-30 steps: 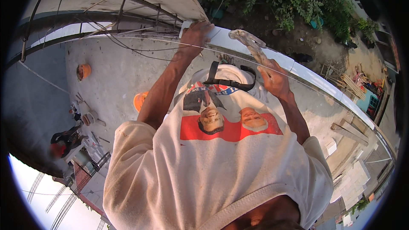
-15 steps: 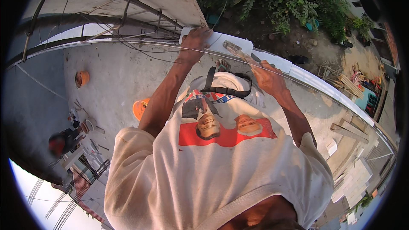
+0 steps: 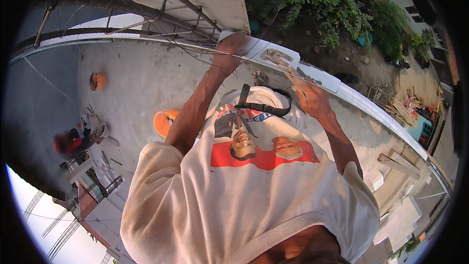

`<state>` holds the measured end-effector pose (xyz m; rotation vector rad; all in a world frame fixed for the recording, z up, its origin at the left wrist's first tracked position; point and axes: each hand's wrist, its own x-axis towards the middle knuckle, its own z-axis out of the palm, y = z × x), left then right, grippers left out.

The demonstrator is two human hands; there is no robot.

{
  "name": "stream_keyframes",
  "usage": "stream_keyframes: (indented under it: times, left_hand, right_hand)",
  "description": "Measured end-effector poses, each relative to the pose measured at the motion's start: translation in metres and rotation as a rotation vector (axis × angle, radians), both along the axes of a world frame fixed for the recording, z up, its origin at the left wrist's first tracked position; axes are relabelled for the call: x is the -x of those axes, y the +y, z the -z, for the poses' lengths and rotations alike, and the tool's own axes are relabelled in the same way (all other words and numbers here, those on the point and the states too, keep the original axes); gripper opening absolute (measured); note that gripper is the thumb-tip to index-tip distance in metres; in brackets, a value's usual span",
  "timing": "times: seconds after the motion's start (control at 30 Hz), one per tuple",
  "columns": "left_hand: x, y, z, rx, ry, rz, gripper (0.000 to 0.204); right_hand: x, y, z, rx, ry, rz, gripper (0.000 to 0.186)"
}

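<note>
1. Nearest is the loose off-white cloth shirt [image 3: 254,200] with a red printed panel, then a black webbing strap [image 3: 266,108] with a buckle at the waist.
2. Beyond the waist, a white, smooth, rectangular block [image 3: 259,46] lies on top of a long narrow wall, under the hands. It appears to be in place, in line with a second white rectangular block [image 3: 325,79] to the right; a dark patch shows where they meet. The work on the first block looks unfinished, as a tool is over it; whether it is firmly bedded, and how much remains, cannot be told.
3. The left hand [image 3: 231,50] rests across the block's left end, arm stretched well forward, fingers pointing away; whether they grip its edge is unclear.
4. The right hand [image 3: 310,94], elbow bent outward, is wrapped around the handle of a pale, worn, wooden-handled tool [image 3: 278,59]. The tool's head points forward and left over the block; contact cannot be made out.
5. Lower down, an orange plastic bucket [image 3: 165,123] stands near the left forearm, another orange bucket [image 3: 98,80] farther left.
6. Farthest, a crouching co-worker [image 3: 73,141] is at left, and leafy green bushes [image 3: 312,0] grow beyond the wall.
</note>
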<state>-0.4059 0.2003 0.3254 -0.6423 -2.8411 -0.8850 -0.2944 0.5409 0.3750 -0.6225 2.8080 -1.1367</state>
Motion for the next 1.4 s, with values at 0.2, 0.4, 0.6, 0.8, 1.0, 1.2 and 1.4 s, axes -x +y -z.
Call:
stream_keyframes:
  times: [0.2, 0.4, 0.6, 0.8, 1.0, 1.2, 1.4]
  left_hand:
    - [-0.035, -0.021, 0.003, -0.199, 0.010, -0.364, 0.030]
    - [-0.027, -0.027, 0.012, -0.090, 0.094, -0.316, 0.010]
    - [-0.022, -0.029, 0.015, -0.036, 0.199, -0.245, 0.007]
    - [-0.020, -0.034, 0.014, 0.054, 0.219, -0.164, 0.007]
    - [-0.023, -0.026, 0.007, -0.002, 0.234, -0.205, 0.008]
    - [-0.029, -0.026, -0.005, 0.014, 0.263, -0.163, 0.008]
    - [-0.031, -0.026, -0.010, -0.007, 0.254, -0.190, 0.009]
  right_hand:
    - [0.009, -0.008, 0.008, 0.068, 0.214, 0.003, 0.034]
    - [0.019, -0.017, -0.007, -0.027, -0.035, -0.048, 0.032]
    - [0.023, -0.016, 0.005, -0.081, 0.120, -0.072, 0.031]
    - [0.035, -0.019, -0.003, -0.247, -0.084, -0.127, 0.037]
    - [0.013, -0.017, 0.005, -0.214, 0.097, -0.093, 0.041]
    - [-0.001, -0.021, -0.005, -0.176, -0.003, -0.065, 0.055]
    - [-0.003, -0.025, -0.015, -0.233, -0.011, -0.042, 0.056]
